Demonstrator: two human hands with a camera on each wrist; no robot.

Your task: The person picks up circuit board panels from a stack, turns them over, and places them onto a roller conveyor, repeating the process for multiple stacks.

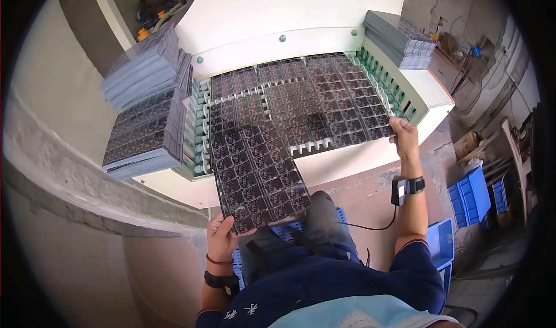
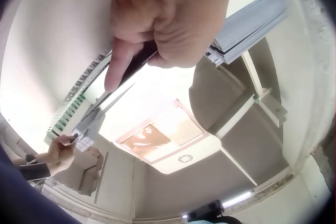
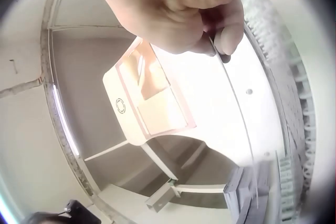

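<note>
Head view: the left hand [image 1: 222, 240] grips a panel [image 1: 263, 180] by its near edge, thumb on top; the panel stretches from that grip over the machine [image 1: 353, 169]. The right hand [image 1: 406, 138] pinches another board [image 1: 362, 99] at its near corner. Stacks [image 1: 139, 76] stand beyond both grips.

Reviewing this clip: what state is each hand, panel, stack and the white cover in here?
Left hand: gripping a panel's near end.
Left-hand panel: held, jutting past the machine's front.
Right hand: pinching a panel corner.
Right-hand panel: pinched at its near corner.
White cover: apparently raised.
Left stacks: piled, edges uneven.
Right stack: piled, edges uneven.
</note>
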